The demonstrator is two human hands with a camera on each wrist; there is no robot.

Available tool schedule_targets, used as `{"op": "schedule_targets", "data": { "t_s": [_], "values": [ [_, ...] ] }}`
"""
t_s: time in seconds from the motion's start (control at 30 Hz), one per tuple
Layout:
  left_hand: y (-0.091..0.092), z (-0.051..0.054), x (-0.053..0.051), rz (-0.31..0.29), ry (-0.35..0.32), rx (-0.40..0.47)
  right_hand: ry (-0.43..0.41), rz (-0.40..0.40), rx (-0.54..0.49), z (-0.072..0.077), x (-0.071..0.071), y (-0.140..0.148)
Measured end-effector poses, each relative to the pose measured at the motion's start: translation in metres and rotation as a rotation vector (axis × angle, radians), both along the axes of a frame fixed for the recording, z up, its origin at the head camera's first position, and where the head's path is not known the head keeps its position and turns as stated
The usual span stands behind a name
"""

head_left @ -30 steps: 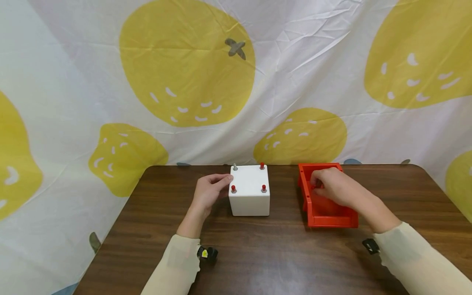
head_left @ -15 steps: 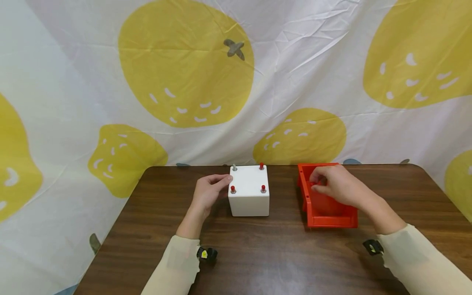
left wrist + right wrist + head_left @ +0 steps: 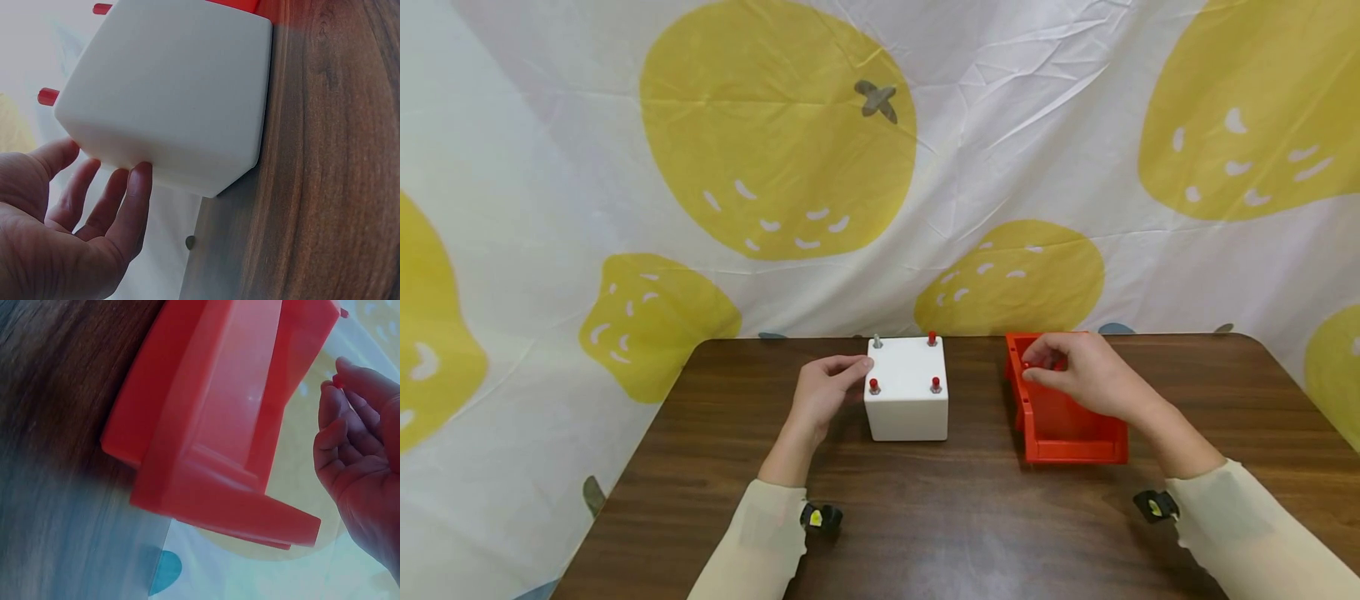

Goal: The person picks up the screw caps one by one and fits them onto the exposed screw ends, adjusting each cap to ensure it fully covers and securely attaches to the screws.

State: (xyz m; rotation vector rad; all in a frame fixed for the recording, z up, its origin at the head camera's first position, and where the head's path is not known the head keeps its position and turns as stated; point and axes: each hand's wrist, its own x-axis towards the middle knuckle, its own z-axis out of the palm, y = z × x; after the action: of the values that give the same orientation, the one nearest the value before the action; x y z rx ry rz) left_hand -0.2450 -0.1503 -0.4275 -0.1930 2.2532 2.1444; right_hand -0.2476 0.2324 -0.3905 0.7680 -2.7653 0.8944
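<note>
A white block (image 3: 907, 367) stands on the table with threaded metal studs at its top corners. Three studs carry small red caps (image 3: 936, 383); the back left stud (image 3: 877, 341) shows bare metal. My left hand (image 3: 827, 387) rests its fingertips against the block's left side, the thumb at the top edge; in the left wrist view the fingers (image 3: 137, 194) are nearly straight. Over the red bin (image 3: 1075, 452), my right hand (image 3: 1086, 375) pinches a small red cap (image 3: 338, 381) between thumb and fingertips.
The brown wooden table (image 3: 955, 517) reaches back to a hanging cloth (image 3: 820, 292) printed with yellow fruit. The bin has raised walls and a low front lip, and stands to the right of the block.
My right hand has risen from inside the bin and moved slightly left towards its rim, with a small red cap now between the fingertips. The left hand and block stay put.
</note>
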Motion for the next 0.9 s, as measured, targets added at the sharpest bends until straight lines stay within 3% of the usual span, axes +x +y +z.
{"op": "schedule_targets", "data": {
  "t_s": [0.33,0.9],
  "values": [
    [-0.001,-0.001,0.000,-0.001,0.004,-0.010,0.002,-0.014,-0.090,-0.002,0.001,-0.004],
    [-0.001,-0.001,0.000,0.003,-0.008,-0.022,-0.089,-0.041,-0.167,0.005,-0.003,-0.020]
  ]
}}
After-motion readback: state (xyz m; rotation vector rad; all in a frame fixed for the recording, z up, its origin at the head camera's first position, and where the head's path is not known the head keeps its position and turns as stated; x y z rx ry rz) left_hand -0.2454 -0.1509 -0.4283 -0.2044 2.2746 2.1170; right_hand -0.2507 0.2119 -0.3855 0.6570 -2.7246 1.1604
